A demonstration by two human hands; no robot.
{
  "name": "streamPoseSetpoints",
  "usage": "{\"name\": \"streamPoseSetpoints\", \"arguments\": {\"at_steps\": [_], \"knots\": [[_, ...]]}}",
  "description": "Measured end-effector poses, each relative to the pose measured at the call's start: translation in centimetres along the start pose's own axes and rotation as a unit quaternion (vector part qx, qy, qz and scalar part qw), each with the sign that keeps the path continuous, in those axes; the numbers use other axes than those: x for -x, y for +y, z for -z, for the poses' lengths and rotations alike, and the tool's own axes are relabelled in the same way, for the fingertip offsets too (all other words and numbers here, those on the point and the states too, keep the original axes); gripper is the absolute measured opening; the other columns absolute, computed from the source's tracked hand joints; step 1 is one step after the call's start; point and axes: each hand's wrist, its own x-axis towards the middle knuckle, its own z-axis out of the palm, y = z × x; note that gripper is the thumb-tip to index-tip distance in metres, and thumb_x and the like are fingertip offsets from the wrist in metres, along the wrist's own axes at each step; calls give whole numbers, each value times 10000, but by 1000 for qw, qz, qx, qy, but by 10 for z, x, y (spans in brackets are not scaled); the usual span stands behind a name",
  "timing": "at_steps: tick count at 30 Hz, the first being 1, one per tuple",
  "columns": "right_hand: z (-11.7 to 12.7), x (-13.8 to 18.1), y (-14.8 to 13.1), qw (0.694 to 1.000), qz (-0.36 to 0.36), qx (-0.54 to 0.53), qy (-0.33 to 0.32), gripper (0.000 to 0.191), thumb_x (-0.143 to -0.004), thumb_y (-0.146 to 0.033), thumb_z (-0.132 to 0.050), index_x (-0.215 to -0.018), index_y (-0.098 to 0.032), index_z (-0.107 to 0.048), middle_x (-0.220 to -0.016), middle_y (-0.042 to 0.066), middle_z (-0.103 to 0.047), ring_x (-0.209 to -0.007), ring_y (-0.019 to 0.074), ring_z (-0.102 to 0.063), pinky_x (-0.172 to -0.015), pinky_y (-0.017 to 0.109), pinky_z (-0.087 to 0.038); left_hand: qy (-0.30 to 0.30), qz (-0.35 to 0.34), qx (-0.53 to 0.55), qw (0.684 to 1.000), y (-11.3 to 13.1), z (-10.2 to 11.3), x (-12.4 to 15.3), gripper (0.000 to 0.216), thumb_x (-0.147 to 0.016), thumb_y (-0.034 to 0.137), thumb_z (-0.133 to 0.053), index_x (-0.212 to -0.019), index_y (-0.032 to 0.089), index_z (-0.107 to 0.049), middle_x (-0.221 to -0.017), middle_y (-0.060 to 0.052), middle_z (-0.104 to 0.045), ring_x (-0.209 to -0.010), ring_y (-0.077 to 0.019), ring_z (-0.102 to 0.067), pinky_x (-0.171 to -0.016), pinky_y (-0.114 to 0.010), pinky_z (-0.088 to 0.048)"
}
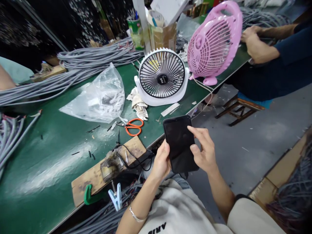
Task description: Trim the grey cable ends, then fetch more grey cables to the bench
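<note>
A black smartphone point(180, 146) with a dark screen is held upright over my lap, just off the table's edge. My left hand point(162, 161) grips its left side, with the thumb along the edge. My right hand point(203, 148) is at its right side, fingers apart; the index fingertip is at the upper right of the screen and the thumb is near the right edge. What looks like a cable comes out of the phone's bottom. Orange-handled scissors point(134, 127) lie on the green table point(60, 152), to the left of the phone.
A white fan point(162, 78) and a pink fan point(212, 45) stand behind the phone. A plastic bag point(99, 97), grey cable bundles point(83, 61) and a clamped wooden board point(90, 177) are on the table. At right, another person's hands point(253, 40) rest near cables, beside a wooden stool point(240, 107).
</note>
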Motion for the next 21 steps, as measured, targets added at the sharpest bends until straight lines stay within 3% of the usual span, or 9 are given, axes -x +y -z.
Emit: {"name": "streamPoseSetpoints", "arguments": {"at_steps": [13,21], "knots": [[3,1,-6,1000,9,8,1,420,-865,-390,-413,-1249,-245,-502,-1007,79,-501,-923,211,-464,-815,394,-389,-13,10,4,1000,3,-4,6,419,-742,385,-633,-1134,241,-597,-1181,-28,-599,-1198,-233,-453,-1031,-332,-354],[2,-3,-7,999,11,49,-14,477,-885,-470,-321,-1267,-238,-488,-901,66,-461,-847,196,-431,-785,386,-387,-34,-3,-11,999,0,-4,7,422,-755,393,-617,-1143,230,-589,-1198,-39,-587,-1216,-239,-431,-1041,-343,-340]]}}
